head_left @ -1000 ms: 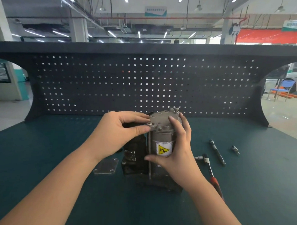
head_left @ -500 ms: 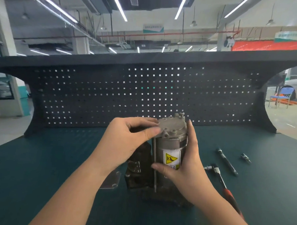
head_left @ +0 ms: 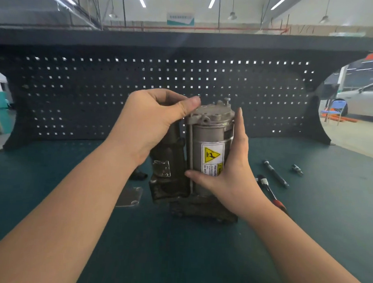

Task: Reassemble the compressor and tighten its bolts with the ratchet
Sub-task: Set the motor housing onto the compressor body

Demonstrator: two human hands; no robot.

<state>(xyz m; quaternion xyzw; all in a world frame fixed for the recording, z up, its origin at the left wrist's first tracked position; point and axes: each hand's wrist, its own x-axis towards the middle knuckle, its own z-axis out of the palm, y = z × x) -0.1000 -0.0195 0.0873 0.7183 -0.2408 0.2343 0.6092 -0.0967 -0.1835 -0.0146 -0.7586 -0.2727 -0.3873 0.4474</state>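
The compressor point(head_left: 209, 138) stands upright on the green bench, a grey cylinder with a yellow warning label and a dark block at its left and base. My left hand point(head_left: 152, 120) curls over the left edge of its grey top cap point(head_left: 212, 113), thumb pressed on the cap's corner where a long bolt point(head_left: 190, 154) runs down the side. My right hand point(head_left: 229, 164) grips the cylinder's right side, thumb across the lower front beside the bolt. The ratchet point(head_left: 267, 187) with its red handle lies on the bench just right of my right wrist, partly hidden by it.
A long bolt point(head_left: 275, 173) and a small fitting point(head_left: 297, 169) lie right of the ratchet. A flat metal plate point(head_left: 129, 196) lies on the bench point(head_left: 197, 259) under my left forearm. A black pegboard point(head_left: 76, 93) walls the back of the bench.
The view has tilted up and drawn closer. My left thumb has slid up onto the cap's corner. My right hand stays on the cylinder, fingers now straighter along its right side.
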